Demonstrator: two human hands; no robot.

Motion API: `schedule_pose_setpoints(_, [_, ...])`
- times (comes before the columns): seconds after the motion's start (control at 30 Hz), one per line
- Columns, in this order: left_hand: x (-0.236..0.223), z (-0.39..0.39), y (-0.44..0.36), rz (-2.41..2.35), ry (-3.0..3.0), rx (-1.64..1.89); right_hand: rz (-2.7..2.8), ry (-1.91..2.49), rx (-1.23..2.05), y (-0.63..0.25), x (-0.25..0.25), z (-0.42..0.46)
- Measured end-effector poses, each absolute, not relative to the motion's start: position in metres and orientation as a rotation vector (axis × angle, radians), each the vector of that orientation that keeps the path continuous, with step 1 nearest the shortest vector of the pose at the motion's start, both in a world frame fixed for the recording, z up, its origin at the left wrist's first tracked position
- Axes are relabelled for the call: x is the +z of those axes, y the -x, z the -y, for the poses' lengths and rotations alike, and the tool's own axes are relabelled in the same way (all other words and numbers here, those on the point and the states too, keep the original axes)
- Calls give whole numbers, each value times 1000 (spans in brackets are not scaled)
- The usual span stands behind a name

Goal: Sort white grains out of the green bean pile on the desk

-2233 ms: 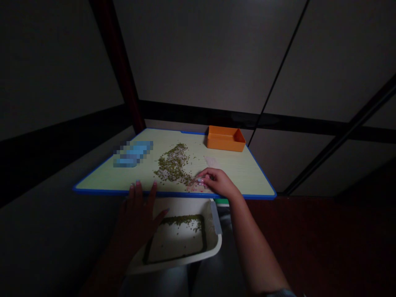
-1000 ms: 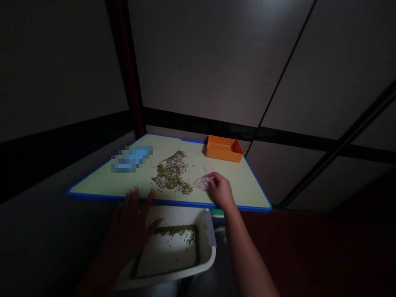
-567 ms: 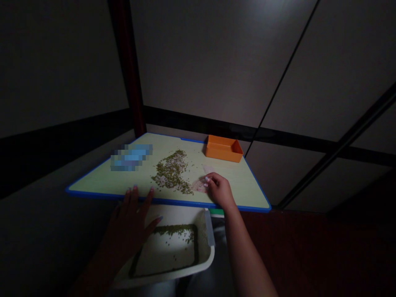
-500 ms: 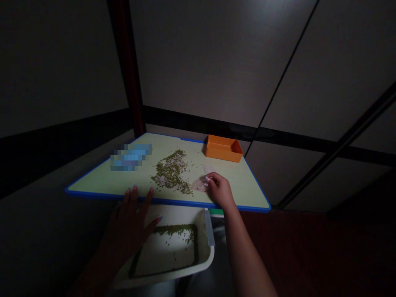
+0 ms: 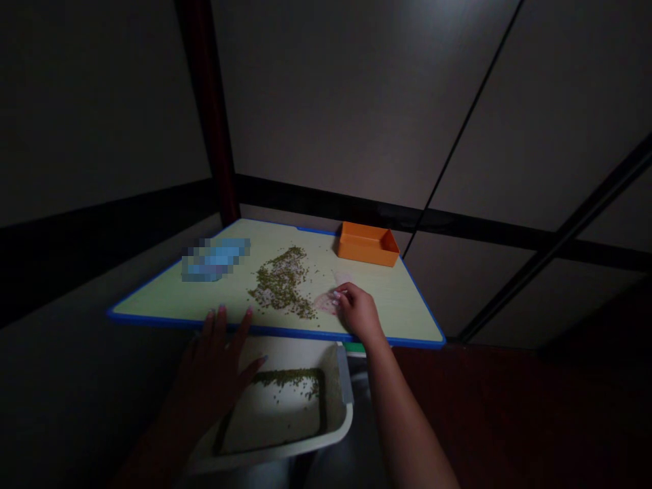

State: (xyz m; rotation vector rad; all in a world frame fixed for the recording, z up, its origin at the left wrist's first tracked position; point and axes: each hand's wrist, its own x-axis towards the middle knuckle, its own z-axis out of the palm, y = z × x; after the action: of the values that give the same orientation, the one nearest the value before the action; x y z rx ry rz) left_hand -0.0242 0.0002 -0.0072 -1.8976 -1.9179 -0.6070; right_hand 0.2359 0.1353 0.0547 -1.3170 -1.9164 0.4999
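Small green beans, like mung beans, lie in a loose heap over a pinkish printed patch on the pale tabletop. Just right of the heap is my right hand, its fingertips pinched together low over a pinkish print. Whatever is between those fingertips, if anything, is too small to make out. My left hand has its fingers spread, the tips at the table's near blue edge. Below it, a white basin holds more green beans along the edges of its floor.
An orange open box stands at the table's far right corner. A blurred blue patch shows on the left of the tabletop. Behind the table rises a panelled wall. Something green shows under the near edge.
My right hand has shifted slightly left, toward the bean heap, with its fingertips still pinched. My left hand, the basin and the orange box stay where they were.
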Motion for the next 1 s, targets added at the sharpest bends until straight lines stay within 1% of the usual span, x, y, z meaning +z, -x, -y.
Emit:
schedule_pose_setpoints(0.27, [-9, -2, 27, 1975, 1908, -582, 1931, 1117, 624, -237, 53, -135])
schedule_pose_setpoints(0.5, [-3, 0, 25, 2002, 1908, -522, 1831, 1171, 631, -247, 48, -139])
schedule_pose_setpoints(1.0, [-7, -3, 25, 2018, 1900, -577, 2007, 1173, 599, -251, 59, -130])
